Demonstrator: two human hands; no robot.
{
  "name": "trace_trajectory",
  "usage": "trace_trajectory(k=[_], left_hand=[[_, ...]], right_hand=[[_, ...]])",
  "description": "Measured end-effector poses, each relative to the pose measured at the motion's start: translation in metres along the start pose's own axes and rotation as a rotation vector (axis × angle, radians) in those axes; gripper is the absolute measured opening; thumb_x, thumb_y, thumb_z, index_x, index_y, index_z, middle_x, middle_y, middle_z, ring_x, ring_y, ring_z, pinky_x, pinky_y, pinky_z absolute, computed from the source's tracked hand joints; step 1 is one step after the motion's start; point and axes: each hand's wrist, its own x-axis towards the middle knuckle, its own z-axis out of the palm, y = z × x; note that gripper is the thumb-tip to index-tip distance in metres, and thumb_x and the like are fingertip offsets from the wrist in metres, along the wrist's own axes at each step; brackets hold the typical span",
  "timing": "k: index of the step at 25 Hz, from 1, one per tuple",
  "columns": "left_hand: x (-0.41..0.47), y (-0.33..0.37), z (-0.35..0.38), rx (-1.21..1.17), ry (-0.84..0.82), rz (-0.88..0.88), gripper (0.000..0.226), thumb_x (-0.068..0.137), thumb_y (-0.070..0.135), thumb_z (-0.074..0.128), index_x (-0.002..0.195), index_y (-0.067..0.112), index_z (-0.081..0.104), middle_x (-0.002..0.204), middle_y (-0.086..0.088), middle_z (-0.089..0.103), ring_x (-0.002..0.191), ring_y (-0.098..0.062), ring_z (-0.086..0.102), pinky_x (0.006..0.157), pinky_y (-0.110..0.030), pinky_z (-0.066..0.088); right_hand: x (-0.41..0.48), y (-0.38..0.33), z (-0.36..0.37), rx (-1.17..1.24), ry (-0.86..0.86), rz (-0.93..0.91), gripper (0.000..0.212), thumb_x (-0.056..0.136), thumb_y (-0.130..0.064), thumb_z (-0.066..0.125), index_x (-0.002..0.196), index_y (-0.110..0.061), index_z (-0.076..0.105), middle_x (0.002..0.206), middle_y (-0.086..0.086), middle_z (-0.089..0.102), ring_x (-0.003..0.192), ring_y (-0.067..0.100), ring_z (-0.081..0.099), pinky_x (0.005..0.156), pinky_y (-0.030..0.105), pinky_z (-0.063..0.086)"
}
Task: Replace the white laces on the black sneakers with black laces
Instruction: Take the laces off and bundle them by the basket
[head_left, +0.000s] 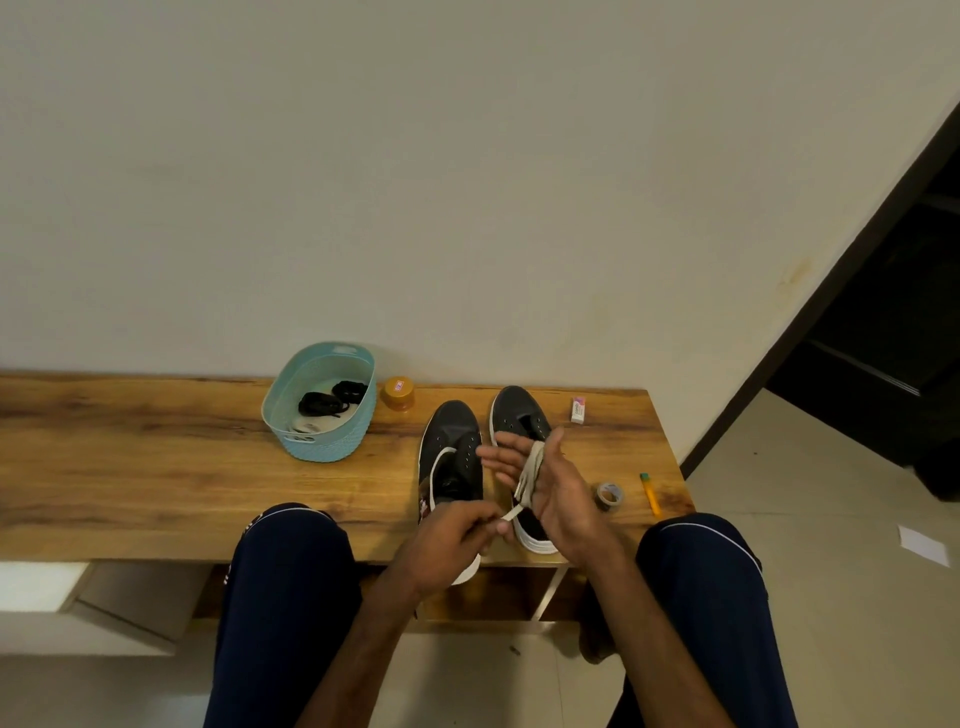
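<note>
I'm seeing the grainy wooden bench carrying 2 black sneakers and a textured teal basket. The right hand is spreading wide, the flat white lace looping round it. The left hand is pinching the lace's end. Coiled black laces are lying in the basket.

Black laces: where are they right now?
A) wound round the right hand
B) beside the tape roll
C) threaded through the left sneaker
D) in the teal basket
D: the black laces lie bundled inside the teal basket; only the white lace wraps the right hand.
</note>
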Motion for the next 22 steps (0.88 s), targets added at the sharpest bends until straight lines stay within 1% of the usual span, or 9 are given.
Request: trace_trajectory(k=[2, 4, 6, 9, 13, 15, 18, 20, 22], left_hand=[[-0.001, 0.004, -0.005, 0.004, -0.010, 0.006, 0.016, 0.098, 0.026, 0.058, 0.090, 0.029, 0.071, 0.066, 0.017, 0.059, 0.060, 0.000, 0.053, 0.059, -0.015, 0.040], [-0.004, 0.008, -0.009, 0.014, -0.005, 0.018, 0.019, 0.096, 0.024, 0.061, 0.083, 0.037, 0.068, 0.068, 0.018, 0.063, 0.062, -0.001, 0.057, 0.060, -0.016, 0.043], [-0.006, 0.006, -0.015, 0.049, 0.060, 0.020, 0.022, 0.095, 0.024, 0.062, 0.081, 0.040, 0.065, 0.071, 0.010, 0.066, 0.066, -0.005, 0.062, 0.061, -0.020, 0.048], [-0.005, 0.003, -0.020, 0.105, 0.184, 0.056, 0.017, 0.098, 0.027, 0.057, 0.084, 0.035, 0.064, 0.075, 0.009, 0.065, 0.072, -0.010, 0.063, 0.064, -0.029, 0.050], [-0.003, 0.000, -0.021, 0.011, 0.236, 0.057, 0.019, 0.100, 0.030, 0.052, 0.084, 0.026, 0.062, 0.075, 0.005, 0.064, 0.070, -0.014, 0.061, 0.064, -0.034, 0.049], [-0.003, 0.001, -0.016, -0.058, 0.176, 0.042, 0.016, 0.098, 0.025, 0.052, 0.087, 0.027, 0.063, 0.077, 0.006, 0.065, 0.073, -0.008, 0.063, 0.067, -0.030, 0.052], [-0.003, 0.003, -0.003, -0.050, 0.119, -0.016, 0.023, 0.101, 0.018, 0.050, 0.083, 0.027, 0.060, 0.072, 0.013, 0.061, 0.068, 0.002, 0.057, 0.066, -0.022, 0.047], [-0.003, 0.003, 0.003, -0.010, 0.082, -0.026, 0.028, 0.103, 0.030, 0.047, 0.078, 0.029, 0.060, 0.069, 0.014, 0.058, 0.064, -0.001, 0.052, 0.065, -0.027, 0.043], [-0.002, 0.004, 0.000, 0.007, 0.066, -0.018, 0.027, 0.102, 0.031, 0.049, 0.078, 0.031, 0.061, 0.072, 0.015, 0.060, 0.069, -0.001, 0.055, 0.068, -0.023, 0.044]], right_hand=[[-0.003, 0.007, 0.002, -0.324, -0.022, 0.073, 0.077, 0.096, -0.063, 0.014, 0.129, -0.011, 0.059, 0.122, 0.008, 0.070, 0.115, 0.019, 0.065, 0.100, 0.035, 0.049], [-0.009, 0.013, 0.004, -0.635, -0.105, 0.170, 0.073, 0.094, -0.071, 0.015, 0.106, -0.024, 0.069, 0.100, -0.002, 0.074, 0.095, 0.008, 0.068, 0.094, 0.038, 0.051], [-0.013, 0.015, 0.007, -0.727, -0.198, 0.270, 0.083, 0.091, -0.077, 0.013, 0.085, -0.019, 0.072, 0.087, 0.000, 0.073, 0.087, 0.009, 0.068, 0.096, 0.042, 0.049], [-0.014, 0.011, 0.011, -0.503, -0.304, 0.414, 0.100, 0.093, -0.074, 0.006, 0.096, 0.004, 0.069, 0.103, 0.027, 0.070, 0.098, 0.031, 0.070, 0.093, 0.040, 0.054], [-0.015, 0.000, 0.012, -0.234, -0.467, 0.433, 0.097, 0.089, -0.078, 0.017, 0.094, 0.003, 0.068, 0.101, 0.027, 0.069, 0.094, 0.031, 0.070, 0.084, 0.033, 0.057], [-0.016, -0.004, 0.013, 0.025, -0.472, 0.338, 0.093, 0.089, -0.075, 0.021, 0.100, 0.003, 0.070, 0.102, 0.025, 0.070, 0.096, 0.030, 0.071, 0.085, 0.034, 0.058], [-0.011, -0.011, 0.006, 0.326, -0.319, 0.063, 0.089, 0.096, -0.065, 0.014, 0.126, 0.004, 0.062, 0.130, 0.028, 0.061, 0.126, 0.037, 0.057, 0.106, 0.040, 0.047], [-0.004, -0.008, -0.001, 0.260, -0.157, -0.075, 0.082, 0.100, -0.060, 0.013, 0.136, 0.002, 0.053, 0.140, 0.024, 0.055, 0.137, 0.036, 0.046, 0.118, 0.045, 0.034], [-0.003, -0.003, -0.006, -0.060, -0.001, -0.098, 0.079, 0.100, -0.060, 0.009, 0.136, -0.005, 0.054, 0.136, 0.012, 0.061, 0.134, 0.024, 0.052, 0.119, 0.048, 0.030]])
